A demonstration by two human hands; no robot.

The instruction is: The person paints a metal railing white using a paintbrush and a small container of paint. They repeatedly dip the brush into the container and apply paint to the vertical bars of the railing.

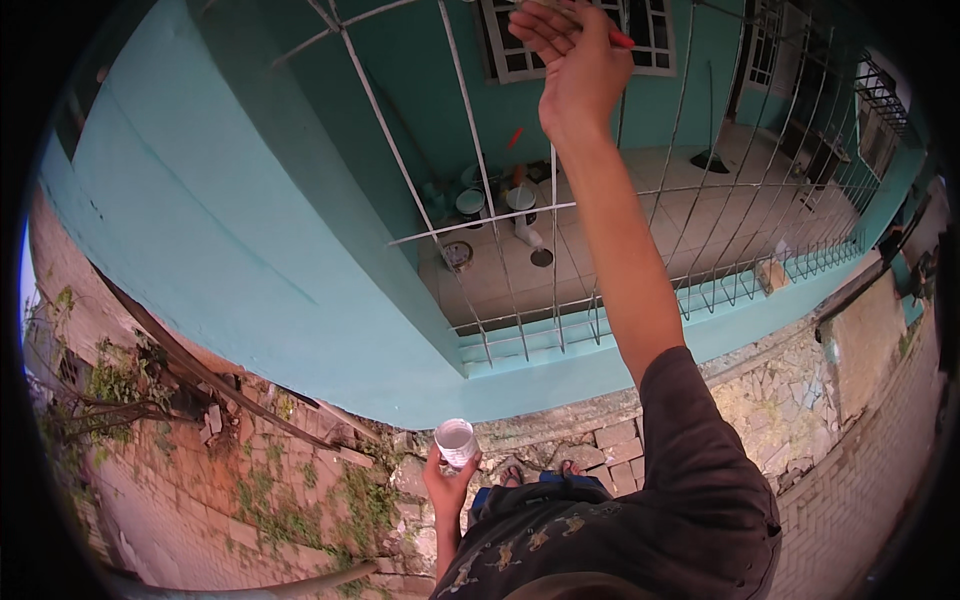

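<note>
Low down in front of my body, my left hand [449,488] is wrapped round a small white cup [456,441]. Its mouth faces up, with whitish matter inside. My right arm stretches far up to the top edge, in front of a metal window-like grille [470,130]. There my right hand [578,60] grips what looks like a paintbrush [621,40], of which only the red handle end shows clearly. The fingers and the tool's other end are partly cut off by the frame. Some grille bars at the left are white; those at the right look darker.
A turquoise pillar [200,190] and low wall [560,345] frame the grille. Behind it, paint buckets [520,199] and a round can [457,255] stand on a tiled floor. A broom [709,158] leans inside. Broken paving [620,445] and weeds [270,505] lie around my feet.
</note>
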